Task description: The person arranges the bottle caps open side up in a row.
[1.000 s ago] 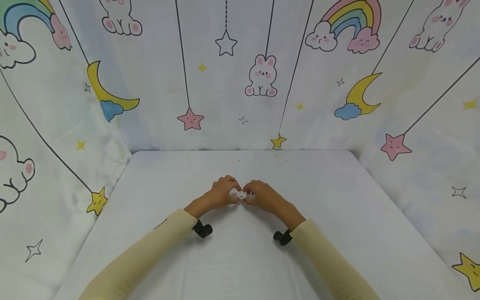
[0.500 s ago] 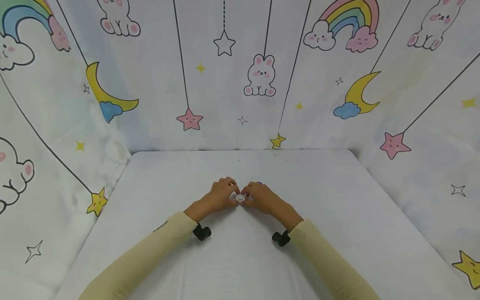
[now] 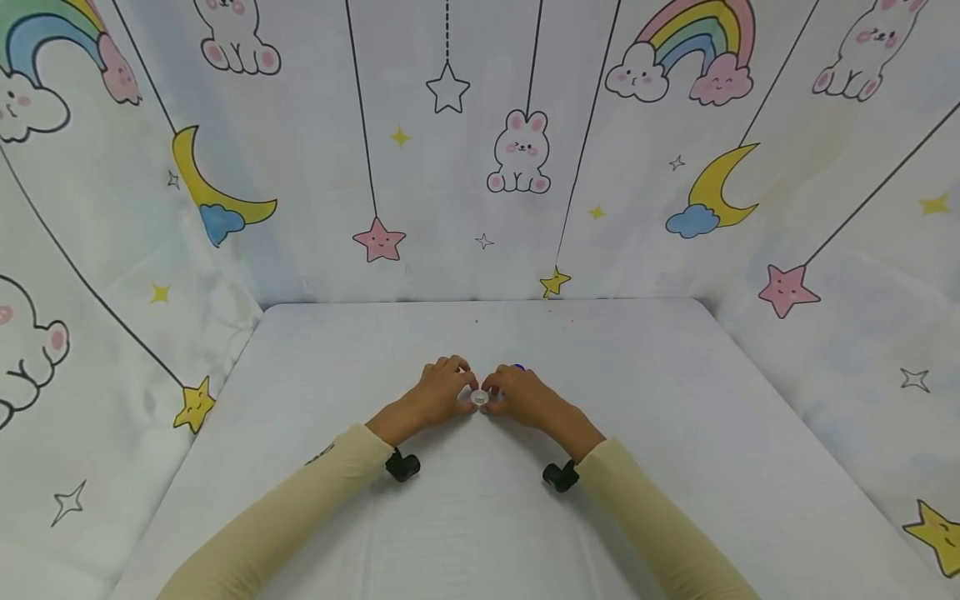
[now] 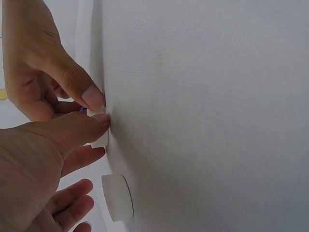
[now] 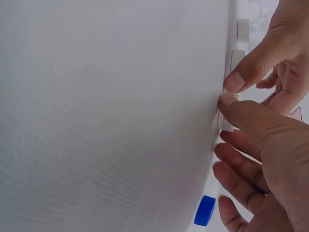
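A small white round cap [image 3: 480,397] lies between my two hands at the middle of the table. My left hand [image 3: 437,389] and right hand [image 3: 525,396] meet there, thumbs and index fingers bent at its sides. In the left wrist view, my left thumb and index finger pinch a white cap [image 4: 100,140], thumb tip close to the right thumb. The right wrist view has my right thumb and index finger around a white piece [image 5: 225,122] with faint grey marks. The fingers partly cover these pieces, so how they join is hidden.
Another white cap [image 4: 117,198] stands on the table below the left fingers. A blue cap [image 5: 205,210] is close to the right hand's outer fingers. The white table [image 3: 637,358] meets a printed cloth wall [image 3: 315,208] at the back and sides.
Both hands have come slightly nearer along with the white cap between them. The blue cap's edge now shows behind the right hand. In the last half second almost nothing moves.
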{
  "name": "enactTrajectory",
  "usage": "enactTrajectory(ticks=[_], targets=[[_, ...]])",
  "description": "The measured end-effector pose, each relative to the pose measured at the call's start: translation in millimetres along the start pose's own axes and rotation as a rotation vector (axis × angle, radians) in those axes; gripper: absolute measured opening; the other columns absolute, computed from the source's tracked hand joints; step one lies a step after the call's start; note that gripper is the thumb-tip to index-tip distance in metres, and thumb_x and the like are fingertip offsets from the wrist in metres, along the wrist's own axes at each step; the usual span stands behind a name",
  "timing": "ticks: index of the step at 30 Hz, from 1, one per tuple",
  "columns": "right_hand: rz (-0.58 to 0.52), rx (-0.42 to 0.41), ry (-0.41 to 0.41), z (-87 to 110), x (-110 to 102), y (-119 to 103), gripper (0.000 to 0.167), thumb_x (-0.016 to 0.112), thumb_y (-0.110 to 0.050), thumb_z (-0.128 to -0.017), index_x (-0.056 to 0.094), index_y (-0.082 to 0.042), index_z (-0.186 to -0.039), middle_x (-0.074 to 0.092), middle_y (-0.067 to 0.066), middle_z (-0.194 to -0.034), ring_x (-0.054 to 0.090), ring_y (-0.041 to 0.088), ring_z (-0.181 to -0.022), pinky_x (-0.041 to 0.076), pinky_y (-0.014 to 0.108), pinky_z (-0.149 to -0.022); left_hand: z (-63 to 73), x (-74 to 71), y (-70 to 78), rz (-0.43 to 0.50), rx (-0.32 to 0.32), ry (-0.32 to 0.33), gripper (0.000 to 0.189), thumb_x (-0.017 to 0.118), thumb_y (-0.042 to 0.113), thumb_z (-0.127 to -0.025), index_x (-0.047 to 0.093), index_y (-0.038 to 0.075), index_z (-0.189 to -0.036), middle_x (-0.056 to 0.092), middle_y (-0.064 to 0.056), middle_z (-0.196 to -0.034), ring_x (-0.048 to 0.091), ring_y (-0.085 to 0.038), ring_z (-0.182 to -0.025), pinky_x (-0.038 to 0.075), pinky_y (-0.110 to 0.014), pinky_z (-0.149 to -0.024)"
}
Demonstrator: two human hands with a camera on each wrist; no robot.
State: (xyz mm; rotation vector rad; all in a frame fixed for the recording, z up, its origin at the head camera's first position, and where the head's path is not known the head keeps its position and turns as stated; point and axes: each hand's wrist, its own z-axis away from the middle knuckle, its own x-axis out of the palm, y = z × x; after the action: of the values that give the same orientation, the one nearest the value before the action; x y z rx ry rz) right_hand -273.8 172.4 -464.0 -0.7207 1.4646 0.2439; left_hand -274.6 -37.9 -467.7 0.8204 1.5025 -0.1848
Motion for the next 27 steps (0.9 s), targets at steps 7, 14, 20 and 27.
enactTrajectory(ticks=[7, 14, 20, 27], targets=[[0.026, 0.101, -0.042, 3.1, -8.6, 2.8, 0.037, 0.082, -0.034, -0.095, 0.074, -0.014, -0.125, 0.07, 0.001, -0.11, 0.064, 0.019, -0.105, 0.052, 0.046, -0.099, -0.3, -0.3, -1.3, 0.0, -0.008, -0.004, 0.031, 0.081, 0.029, -0.094, 0.073, 0.012, -0.119, 0.056, -0.014, -0.138, 0.051, -0.036, -0.128, 0.04, -0.055, -0.102], [0.005, 0.145, -0.019, 4.6, -26.4, 20.3, 0.043, 0.081, -0.033, -0.096, 0.07, -0.009, -0.13, 0.069, 0.009, -0.116, 0.064, 0.025, -0.107, 0.052, 0.053, -0.102, -13.6, -4.9, 2.4, 0.026, -0.016, -0.014, 0.036, 0.076, 0.032, -0.099, 0.07, 0.009, -0.126, 0.055, -0.014, -0.139, 0.05, -0.036, -0.131, 0.04, -0.055, -0.105], [-0.009, 0.241, -0.038, 4.9, -33.9, 37.1, 0.049, 0.082, -0.032, -0.094, 0.067, -0.009, -0.135, 0.067, 0.011, -0.12, 0.064, 0.027, -0.113, 0.053, 0.049, -0.103, -36.1, -7.8, 11.8, -0.021, -0.055, -0.046, 0.038, 0.074, 0.032, -0.101, 0.069, 0.01, -0.131, 0.056, -0.013, -0.142, 0.05, -0.033, -0.133, 0.04, -0.051, -0.108], [-0.033, 0.253, -0.045, 5.3, -28.5, 57.0, 0.044, 0.08, -0.028, -0.097, 0.067, -0.008, -0.133, 0.067, 0.01, -0.119, 0.063, 0.027, -0.111, 0.054, 0.045, -0.101, -59.1, -4.7, 20.9, -0.03, -0.073, -0.077, 0.039, 0.075, 0.031, -0.1, 0.068, 0.009, -0.132, 0.056, -0.014, -0.143, 0.05, -0.034, -0.134, 0.04, -0.052, -0.11]])
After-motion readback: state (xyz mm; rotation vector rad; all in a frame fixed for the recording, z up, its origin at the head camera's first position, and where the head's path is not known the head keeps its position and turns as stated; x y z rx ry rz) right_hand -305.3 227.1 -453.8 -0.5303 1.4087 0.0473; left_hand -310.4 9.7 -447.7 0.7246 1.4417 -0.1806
